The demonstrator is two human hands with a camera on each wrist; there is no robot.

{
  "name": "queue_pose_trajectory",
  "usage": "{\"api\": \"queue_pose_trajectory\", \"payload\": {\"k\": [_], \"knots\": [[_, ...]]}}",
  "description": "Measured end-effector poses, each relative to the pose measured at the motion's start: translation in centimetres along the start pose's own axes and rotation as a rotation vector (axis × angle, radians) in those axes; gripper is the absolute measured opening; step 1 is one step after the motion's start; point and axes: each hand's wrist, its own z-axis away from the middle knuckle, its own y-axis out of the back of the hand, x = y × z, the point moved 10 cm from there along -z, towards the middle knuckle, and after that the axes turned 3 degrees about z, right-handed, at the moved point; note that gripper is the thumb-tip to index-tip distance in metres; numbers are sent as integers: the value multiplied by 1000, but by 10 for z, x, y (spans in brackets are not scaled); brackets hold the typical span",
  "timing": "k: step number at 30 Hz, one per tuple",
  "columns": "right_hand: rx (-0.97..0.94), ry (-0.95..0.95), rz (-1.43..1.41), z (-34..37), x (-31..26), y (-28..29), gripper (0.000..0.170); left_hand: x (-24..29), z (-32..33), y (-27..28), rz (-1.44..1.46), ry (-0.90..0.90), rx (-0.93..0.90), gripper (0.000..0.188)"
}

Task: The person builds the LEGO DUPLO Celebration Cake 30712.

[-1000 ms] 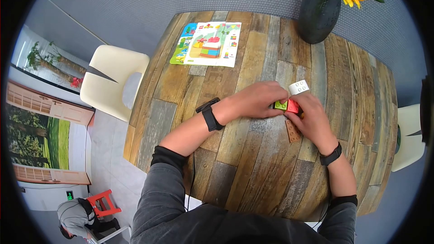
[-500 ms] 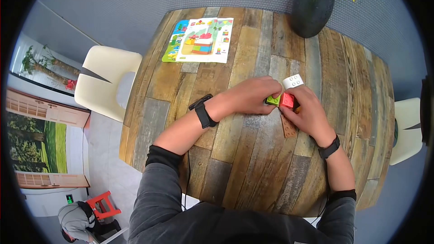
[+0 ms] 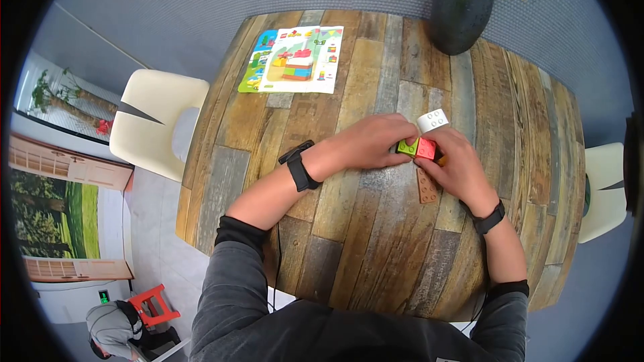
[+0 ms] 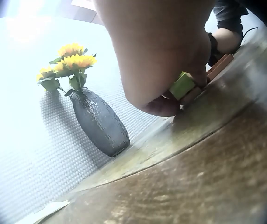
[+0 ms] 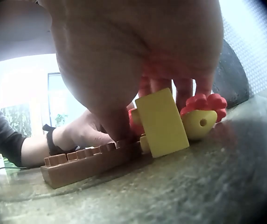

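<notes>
A green brick [image 3: 407,147] and a red brick [image 3: 425,148] sit side by side between the two hands. The left hand [image 3: 378,142] pinches the green one, also visible in the left wrist view [image 4: 183,86]. Thumb and fingers of the right hand [image 3: 459,163] grip the red one. A brown studded plate [image 3: 427,186] lies just below them on the table, and a white brick [image 3: 433,120] stands just above. Under the right palm, the right wrist view shows a yellow brick [image 5: 162,123], a yellow rounded piece [image 5: 199,124] and a red flower-shaped piece [image 5: 209,103].
A picture leaflet [image 3: 299,60] lies at the table's back left. The dark vase [image 3: 460,10] with sunflowers stands at the back edge. White chairs flank the table [image 3: 376,228], and another person [image 3: 114,327] sits at the lower left.
The green and red bricks, slightly apart half a second ago, now sit against each other. The head view has shifted a little; both hands stay around the bricks.
</notes>
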Motion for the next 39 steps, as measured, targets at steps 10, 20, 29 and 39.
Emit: {"api": "queue_pose_trajectory", "payload": {"k": [10,20,29,39], "knots": [[-11,25,10,-1,-5,2,32,7,0,2,-32,-20,-2,34],[-12,10,-11,0,0,-1,33,8,-2,0,-21,-40,12,33],[-30,-36,21,0,5,-2,34,10,-2,0,-38,-43,13,31],[-9,26,84,-1,-2,3,36,12,-1,-7,-76,-13,16,37]]}}
